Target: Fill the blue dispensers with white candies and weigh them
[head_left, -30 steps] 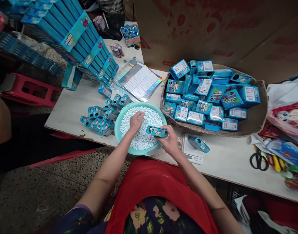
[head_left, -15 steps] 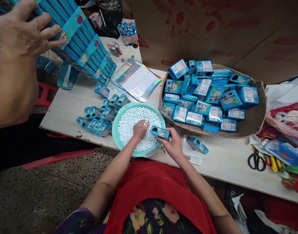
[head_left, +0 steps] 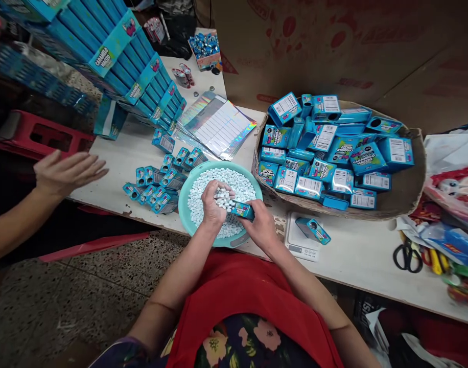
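- Two bare hands meet over the tabletop's [head_left: 360, 248] near edge: the right hand [head_left: 262, 223] grips a small blue tin [head_left: 243, 210]; the left hand [head_left: 214, 214] is cupped around white pellets [head_left: 223, 198] at the tin's left end (whether its fingers touch the tin, I cannot tell).
- The tin is above a turquoise bowl [head_left: 183, 202], its visible face's long axis roughly along the near edge, left end towards the cupped palm.
- Below that edge, speckled floor [head_left: 103, 286].
- Right of the bowl, a scale [head_left: 301, 252] bears another tin [head_left: 313, 231]; scissors [head_left: 407, 259] lie further right.
- Left of it, a cluster of tins [head_left: 165, 200]; a co-worker's open hand [head_left: 71, 173] is by the left edge.
- Beyond, a cardboard tray [head_left: 415, 202] of tins, then shiny sheets [head_left: 224, 128].
- Near the far left corner, tall stacked blue boxes [head_left: 115, 56]; cardboard [head_left: 333, 61] walls the far edge.
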Demonstrator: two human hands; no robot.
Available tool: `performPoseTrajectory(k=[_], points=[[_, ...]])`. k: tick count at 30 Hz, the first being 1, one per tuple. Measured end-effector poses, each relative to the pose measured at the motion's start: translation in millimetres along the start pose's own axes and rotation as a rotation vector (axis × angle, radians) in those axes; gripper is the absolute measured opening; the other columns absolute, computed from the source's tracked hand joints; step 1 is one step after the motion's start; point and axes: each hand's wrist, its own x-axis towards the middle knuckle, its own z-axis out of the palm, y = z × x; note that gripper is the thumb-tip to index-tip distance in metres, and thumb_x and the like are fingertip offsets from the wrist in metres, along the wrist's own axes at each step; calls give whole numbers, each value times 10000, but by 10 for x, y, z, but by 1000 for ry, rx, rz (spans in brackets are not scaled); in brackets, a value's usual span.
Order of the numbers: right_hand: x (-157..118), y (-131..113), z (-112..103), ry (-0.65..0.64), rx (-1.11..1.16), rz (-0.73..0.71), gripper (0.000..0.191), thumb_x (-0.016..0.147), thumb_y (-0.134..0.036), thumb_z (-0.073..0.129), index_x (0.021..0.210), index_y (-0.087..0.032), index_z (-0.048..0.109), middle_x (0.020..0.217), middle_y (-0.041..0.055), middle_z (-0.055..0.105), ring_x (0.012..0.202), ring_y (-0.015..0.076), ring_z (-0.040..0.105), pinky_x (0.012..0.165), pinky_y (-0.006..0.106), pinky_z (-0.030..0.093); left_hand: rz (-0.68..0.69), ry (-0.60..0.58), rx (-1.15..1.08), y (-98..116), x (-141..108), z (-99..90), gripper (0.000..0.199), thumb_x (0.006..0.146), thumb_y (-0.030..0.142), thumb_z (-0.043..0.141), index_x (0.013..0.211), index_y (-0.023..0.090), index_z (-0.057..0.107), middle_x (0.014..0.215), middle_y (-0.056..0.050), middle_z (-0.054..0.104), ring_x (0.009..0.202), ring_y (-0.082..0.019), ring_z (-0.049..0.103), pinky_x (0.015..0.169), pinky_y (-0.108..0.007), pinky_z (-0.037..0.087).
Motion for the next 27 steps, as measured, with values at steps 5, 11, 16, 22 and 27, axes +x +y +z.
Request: performPoseTrajectory(k=[5, 11, 16, 22, 27], points=[[40, -10, -6, -18, -22, -43, 216, 749, -157, 593, 957, -199, 552, 948, 78, 594, 904, 257, 571, 766, 352, 448, 46, 16, 48, -16, 29, 63, 330, 745, 388, 668, 591, 171, 472, 554, 36, 476, 473, -91, 521, 468, -220, 417], [49, -9, -33, 41, 71, -34, 204, 736, -174, 599, 927, -209, 537, 932, 62, 577, 886, 242, 566, 750, 336, 442, 69, 16, 98, -4, 41, 133, 362, 767, 418, 669, 591, 173, 469, 511, 42, 448, 478, -99, 531, 482, -221, 418], [48, -15, -46, 67, 126, -35, 199, 726, -156, 603, 901, -213, 526, 910, 45, 555, 869, 224, 553, 743, 319, 429, 101, 3, 134, 30, 25, 167, 359, 787, 454, 653, 639, 172, 488, 524, 42, 465, 474, -93, 522, 463, -209, 395], [51, 10, -45, 112, 176, -34, 170, 740, -192, 608, 880, -213, 514, 896, 37, 549, 864, 216, 544, 744, 311, 421, 116, -25, 155, 12, -6, 191, 348, 808, 466, 629, 667, 171, 509, 508, 41, 473, 490, -98, 537, 498, -209, 419], [52, -5, -45, 86, 173, -37, 167, 735, -171, 595, 871, -216, 511, 893, 37, 549, 864, 215, 543, 749, 313, 420, 119, -20, 192, 14, -49, 210, 334, 804, 464, 632, 685, 173, 520, 491, 45, 467, 489, -100, 536, 510, -210, 419]])
